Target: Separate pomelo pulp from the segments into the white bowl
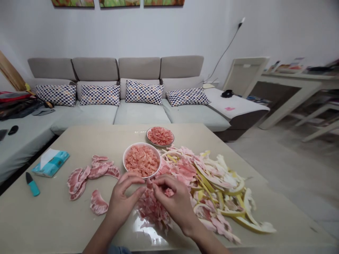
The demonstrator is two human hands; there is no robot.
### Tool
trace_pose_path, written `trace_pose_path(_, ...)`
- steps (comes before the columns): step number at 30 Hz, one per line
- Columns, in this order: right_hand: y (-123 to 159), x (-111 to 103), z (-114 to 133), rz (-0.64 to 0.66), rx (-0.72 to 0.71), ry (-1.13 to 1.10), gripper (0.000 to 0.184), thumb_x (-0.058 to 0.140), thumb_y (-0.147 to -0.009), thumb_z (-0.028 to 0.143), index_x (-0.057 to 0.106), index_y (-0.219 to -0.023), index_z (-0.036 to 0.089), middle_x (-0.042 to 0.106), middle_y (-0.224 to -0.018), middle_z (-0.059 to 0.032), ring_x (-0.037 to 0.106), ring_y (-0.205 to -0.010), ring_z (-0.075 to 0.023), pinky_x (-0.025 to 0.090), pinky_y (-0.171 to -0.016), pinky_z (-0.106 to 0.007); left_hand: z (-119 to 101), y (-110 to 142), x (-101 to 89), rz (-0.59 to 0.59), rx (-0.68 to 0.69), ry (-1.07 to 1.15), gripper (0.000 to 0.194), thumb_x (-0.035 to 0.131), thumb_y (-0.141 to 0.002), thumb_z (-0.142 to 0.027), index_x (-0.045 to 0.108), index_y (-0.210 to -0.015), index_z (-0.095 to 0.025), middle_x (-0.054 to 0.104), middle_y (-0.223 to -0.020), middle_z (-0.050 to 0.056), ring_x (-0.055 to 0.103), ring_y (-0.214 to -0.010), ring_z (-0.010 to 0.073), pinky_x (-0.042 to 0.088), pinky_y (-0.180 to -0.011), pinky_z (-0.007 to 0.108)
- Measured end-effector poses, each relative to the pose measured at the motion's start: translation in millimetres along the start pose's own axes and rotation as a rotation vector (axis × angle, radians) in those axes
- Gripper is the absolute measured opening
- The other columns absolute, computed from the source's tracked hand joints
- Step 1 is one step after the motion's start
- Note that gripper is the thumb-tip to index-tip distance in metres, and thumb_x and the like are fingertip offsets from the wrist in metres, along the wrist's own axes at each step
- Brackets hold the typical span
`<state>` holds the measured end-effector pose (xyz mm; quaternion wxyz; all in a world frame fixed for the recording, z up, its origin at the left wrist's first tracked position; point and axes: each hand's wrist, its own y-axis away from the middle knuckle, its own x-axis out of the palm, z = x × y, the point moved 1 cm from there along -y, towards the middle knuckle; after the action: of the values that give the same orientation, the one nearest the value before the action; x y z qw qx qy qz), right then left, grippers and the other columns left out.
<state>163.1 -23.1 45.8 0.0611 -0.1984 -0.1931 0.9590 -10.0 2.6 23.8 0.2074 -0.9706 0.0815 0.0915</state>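
Note:
My right hand (172,199) pinches a small pink piece of pomelo flesh (149,183) between its fingertips, just in front of a white bowl (125,158) heaped with pink pulp. My left hand (124,201) curls beside it, fingertips close to the bowl's rim; anything inside its fingers is hidden. Below my hands lies a heap of pale pink membrane (152,210). A large pile of yellow-white pomelo rind (222,190) spreads to the right. Peeled pink segments (92,173) lie to the left. A round plate (160,136) of pulp stands farther back.
The items sit on a beige table (47,215) with a glossy surface. A teal utility knife (33,184) and a blue tissue pack (50,163) lie at its left. A grey sofa (140,114) with checked cushions stands behind it.

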Motion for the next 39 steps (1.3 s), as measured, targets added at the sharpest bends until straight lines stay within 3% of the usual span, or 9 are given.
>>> trace_pose_path(3, 4.2, 3.7, 2.2, -0.008, -0.173, 0.103, 0.012, 0.058, -0.083, 0.014, 0.068, -0.080, 0.019, 0.069, -0.074, -0.0033, 0.063, -0.067, -0.0160, 0.048, -0.062, -0.027, -10.0, 2.7, -1.7, 0.004, 0.121, -0.222, 0.013, 0.068, -0.082, -0.021, 0.075, -0.091, -0.027, 0.071, -0.089, 0.004, 0.065, -0.087, 0.0198, 0.049, -0.082, 0.033)
trace_pose_path(6, 8.0, 9.2, 0.4, -0.006, -0.254, 0.178, 0.015, 0.055, -0.084, 0.012, 0.068, -0.085, 0.020, 0.069, -0.076, -0.0040, 0.064, -0.069, -0.0168, 0.050, -0.062, -0.028, -15.9, 5.4, -3.2, 0.005, 0.193, -0.347, 0.019, 0.067, -0.083, -0.019, 0.075, -0.095, -0.031, 0.075, -0.088, 0.002, 0.064, -0.086, 0.0212, 0.045, -0.088, 0.038)
trace_pose_path(14, 10.1, 13.9, -0.6, 0.019, -0.382, 0.305, 0.017, 0.053, -0.084, 0.008, 0.066, -0.088, 0.019, 0.070, -0.080, -0.0066, 0.066, -0.074, -0.0193, 0.053, -0.067, -0.030, -20.3, 11.4, -6.7, 0.044, 0.228, -0.542, 0.023, 0.063, -0.084, -0.018, 0.072, -0.101, -0.031, 0.076, -0.096, 0.000, 0.065, -0.093, 0.0229, 0.028, -0.102, 0.044)
trace_pose_path(22, 11.9, 16.2, -1.1, 0.066, -0.444, 0.366, 0.016, 0.051, -0.086, 0.010, 0.066, -0.087, 0.018, 0.070, -0.079, -0.0087, 0.067, -0.074, -0.0204, 0.054, -0.067, -0.031, -24.4, 15.5, -2.9, 0.078, 0.259, -0.661, 0.018, 0.057, -0.087, -0.015, 0.069, -0.096, -0.025, 0.074, -0.094, 0.002, 0.063, -0.091, 0.0215, 0.029, -0.098, 0.042)
trace_pose_path(28, 11.6, 16.9, -4.4, -0.011, -0.304, 0.212, 0.014, 0.054, -0.082, 0.010, 0.064, -0.081, 0.020, 0.068, -0.074, -0.0042, 0.064, -0.069, -0.0176, 0.051, -0.064, -0.029, -14.6, 9.6, -2.5, -0.038, 0.180, -0.489, 0.009, 0.062, -0.082, -0.018, 0.069, -0.085, -0.023, 0.073, -0.085, 0.004, 0.064, -0.082, 0.0219, 0.043, -0.086, 0.037)
trace_pose_path(32, 9.4, 9.1, -8.1, -0.111, -0.104, 0.039, 0.012, 0.058, -0.079, 0.012, 0.064, -0.072, 0.021, 0.067, -0.070, -0.0025, 0.063, -0.066, -0.0175, 0.049, -0.062, -0.028, -3.6, -0.6, -7.2, -0.150, -0.049, -0.286, 0.008, 0.064, -0.079, -0.019, 0.071, -0.077, -0.021, 0.073, -0.081, 0.004, 0.066, -0.080, 0.0208, 0.048, -0.078, 0.031)
trace_pose_path(39, 15.5, 6.7, -34.0, -0.183, 0.262, -0.308, 0.016, 0.069, -0.076, 0.033, 0.068, -0.071, 0.018, 0.068, -0.069, -0.0030, 0.062, -0.064, -0.0179, 0.050, -0.059, -0.026, 12.4, -6.7, -3.5, -0.130, -0.452, 0.242, 0.015, 0.075, -0.069, -0.030, 0.074, -0.074, -0.016, 0.073, -0.075, 0.005, 0.068, -0.074, 0.0199, 0.054, -0.074, 0.030)
